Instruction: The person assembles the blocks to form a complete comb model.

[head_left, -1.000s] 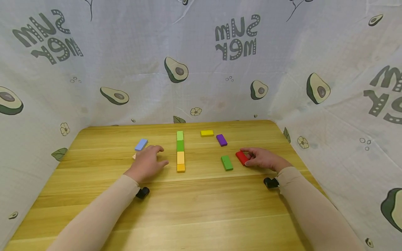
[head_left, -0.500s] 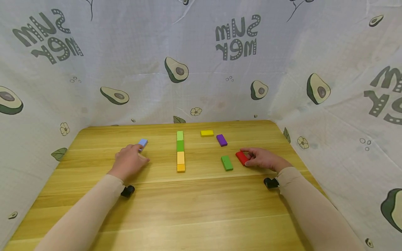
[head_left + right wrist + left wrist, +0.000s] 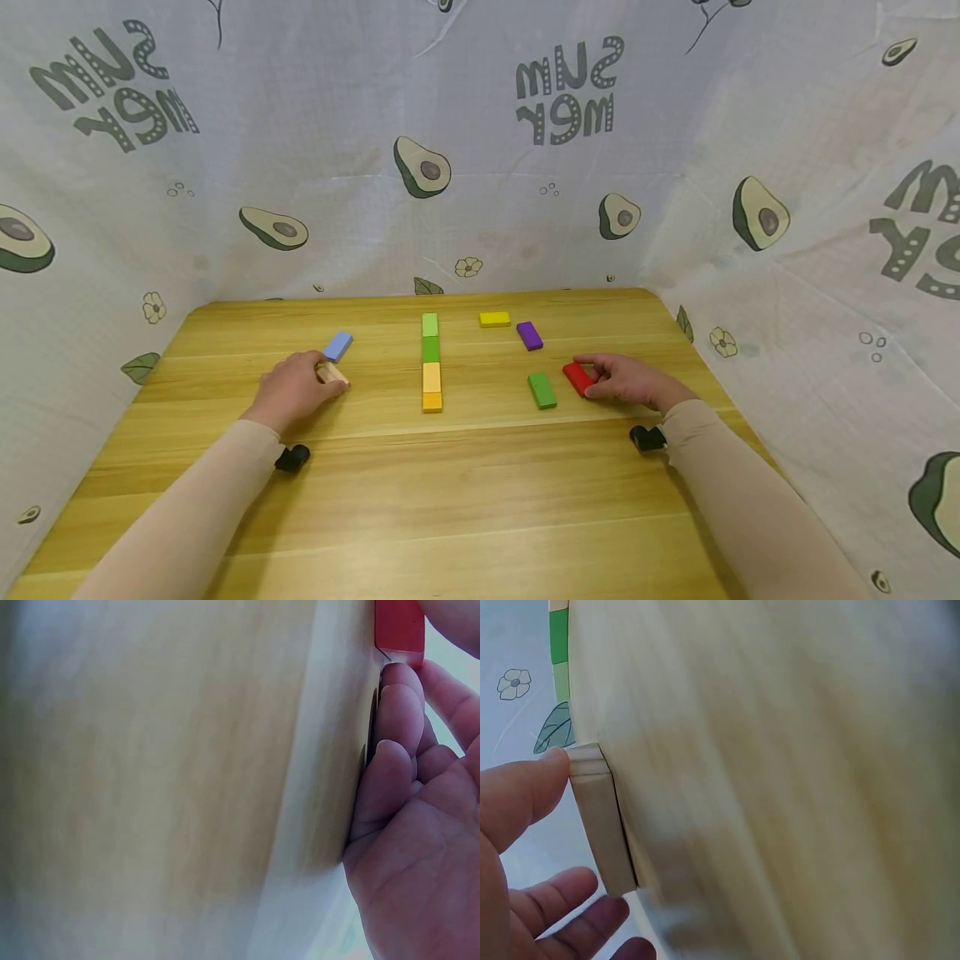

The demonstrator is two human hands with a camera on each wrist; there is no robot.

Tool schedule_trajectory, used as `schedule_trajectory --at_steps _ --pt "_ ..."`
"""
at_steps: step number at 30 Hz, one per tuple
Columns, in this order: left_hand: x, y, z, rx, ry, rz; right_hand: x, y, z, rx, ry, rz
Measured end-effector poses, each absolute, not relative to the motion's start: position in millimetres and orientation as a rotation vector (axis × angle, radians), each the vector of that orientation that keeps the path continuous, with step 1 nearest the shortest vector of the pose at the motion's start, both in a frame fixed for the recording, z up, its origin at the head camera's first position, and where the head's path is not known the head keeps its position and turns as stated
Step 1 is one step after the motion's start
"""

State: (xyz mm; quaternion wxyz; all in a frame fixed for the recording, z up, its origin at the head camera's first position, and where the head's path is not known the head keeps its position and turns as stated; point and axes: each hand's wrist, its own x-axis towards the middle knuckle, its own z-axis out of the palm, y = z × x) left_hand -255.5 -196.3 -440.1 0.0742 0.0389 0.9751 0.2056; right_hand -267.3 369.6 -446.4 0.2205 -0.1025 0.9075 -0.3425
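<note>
Bare, pale wood shows on a small oblong block, the plain wooden block, on the left side of the worktop. The left hand pinches it end to end, the thumb on the near end and the fingers round the far one; in the left wrist view, the thumb tip presses against the end. Just beyond it lies a blue block, set at a slant; whether the two touch cannot be told.

Across the worktop, the right hand grips a red block between thumb and forefinger, its other fingers folded in toward the palm. The red block is tilted in plan, its far end turned leftward. Just to its left lies a green block, with a purple block farther back and a yellow block beyond that, lying crosswise.

Between the two hands, four blocks form a straight row running away from the person: an orange block nearest, then a pale orange block, a mid-green block and a light green block.

Beige sleeves cover both arms. White cloth printed with avocados, flowers and mirrored lettering hangs behind the worktop and along its sides.
</note>
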Motion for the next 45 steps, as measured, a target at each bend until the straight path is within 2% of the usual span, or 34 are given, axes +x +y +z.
schedule_trajectory --at_steps 45 --pt "-250 -204 -437 0.131 2.841 0.671 -266 368 -447 -0.285 2.512 -0.951"
